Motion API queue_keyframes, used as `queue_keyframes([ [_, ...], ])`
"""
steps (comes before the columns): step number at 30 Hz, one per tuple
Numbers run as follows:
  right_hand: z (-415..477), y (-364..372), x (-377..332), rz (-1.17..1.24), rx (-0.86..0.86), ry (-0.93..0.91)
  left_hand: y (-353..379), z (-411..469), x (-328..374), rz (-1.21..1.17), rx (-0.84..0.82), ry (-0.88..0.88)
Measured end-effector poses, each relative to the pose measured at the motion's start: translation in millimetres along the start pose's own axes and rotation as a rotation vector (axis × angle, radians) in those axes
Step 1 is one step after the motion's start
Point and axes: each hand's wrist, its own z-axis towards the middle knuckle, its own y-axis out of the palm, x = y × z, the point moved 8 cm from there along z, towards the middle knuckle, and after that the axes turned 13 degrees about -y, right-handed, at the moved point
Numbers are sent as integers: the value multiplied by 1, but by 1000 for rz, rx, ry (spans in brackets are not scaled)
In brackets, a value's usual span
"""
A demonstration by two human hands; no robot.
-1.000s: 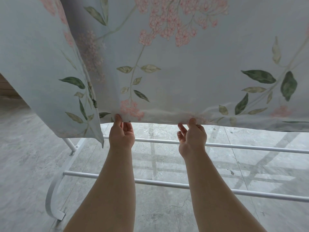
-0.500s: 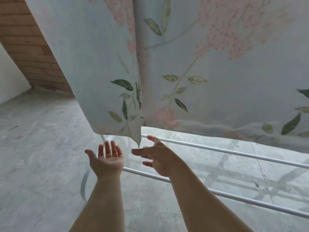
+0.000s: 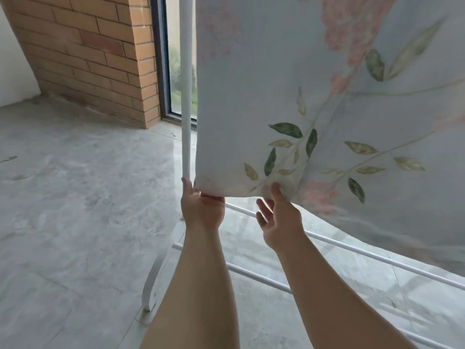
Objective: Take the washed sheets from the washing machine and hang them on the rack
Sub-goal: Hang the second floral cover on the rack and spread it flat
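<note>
Since half a second ago both hands are rising to the hem, and the view is swinging left, bringing a window [image 3: 176, 71] and a brick wall [image 3: 88, 54] into sight. Left hand [image 3: 202, 210] is gripping the lower left corner of the sheet [image 3: 276, 84], thumb lying up along the outer edge, fingers curling under the fold. Right hand [image 3: 279, 222] is staying released, fingers straight and spread, one fingertip touching the hem just beside the left hand. Sheet is hanging from above the frame on the rack [image 3: 186, 96], its left edge running just beside the white upright and its lower hem billowing out above the two low rails [image 3: 352, 248]. Cloth is showing pale blue-grey and thin, with light passing through it; the print is showing pink flower clusters, dark green and yellow-green leaves, and thin stems. One vertical fold is running down near the right hand. Rack's curved white foot [image 3: 151, 285] is resting on the grey marbled floor [image 3: 75, 197].
</note>
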Motion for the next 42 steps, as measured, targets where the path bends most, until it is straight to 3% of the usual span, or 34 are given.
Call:
queue_keyframes([
  [8, 36, -8, -2, 98, 104, -12, 1, 38, 0, -104, 53, 3],
  [11, 48, -7, -1, 174, 98, -12, -7, 48, -6, -9, 100, -29],
  [15, 56, -6, -1, 188, 80, -19, 9, 53, -23, 163, -77, -150],
  [19, 64, -6, -1, 162, 73, -25, 28, 52, -38, 145, -274, -205],
  [27, 76, -16, -5, 138, 90, -16, 30, 65, -39, 52, -390, -135],
  [38, 73, -30, -8, 248, 49, -39, 24, 81, -12, 25, -245, -20],
  [42, 71, -33, -3, 294, 47, -18, 23, 75, -12, 92, -272, -21],
])
